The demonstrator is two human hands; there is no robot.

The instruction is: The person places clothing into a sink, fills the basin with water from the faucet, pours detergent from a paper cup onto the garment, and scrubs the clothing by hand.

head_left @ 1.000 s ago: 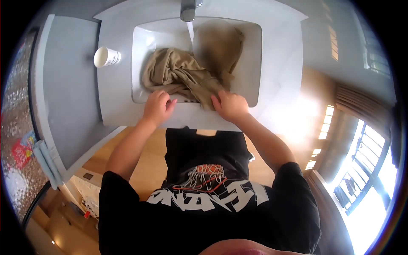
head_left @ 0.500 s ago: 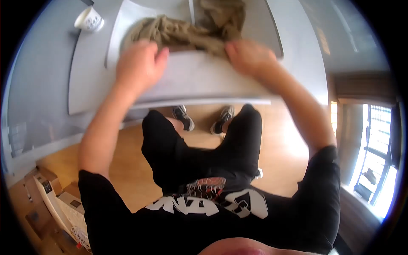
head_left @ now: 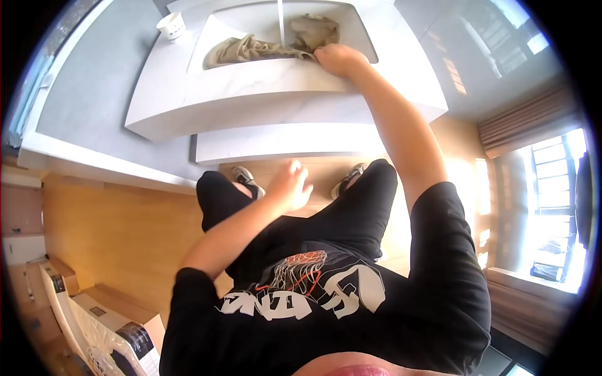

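A khaki cloth (head_left: 251, 50) lies bunched in the white sink (head_left: 216, 31), with a stream of water (head_left: 281, 25) falling beside its raised right part. My right hand (head_left: 340, 60) is at the sink's front edge, its fingers closed on a corner of the cloth. Away from the sink, my left hand (head_left: 293, 188) hangs above my lap with its fingers apart and nothing in them. The tap itself is out of view.
A white paper cup (head_left: 171, 26) stands on the counter (head_left: 169, 81) left of the sink. Cardboard boxes (head_left: 113, 310) sit on the floor at the lower left. Curtains (head_left: 520, 119) and a bright window are at the right.
My left hand has left the cloth and sink edge and moved down toward my body, its fingers opening. My right hand stays on the cloth. The view has tilted and shifted.
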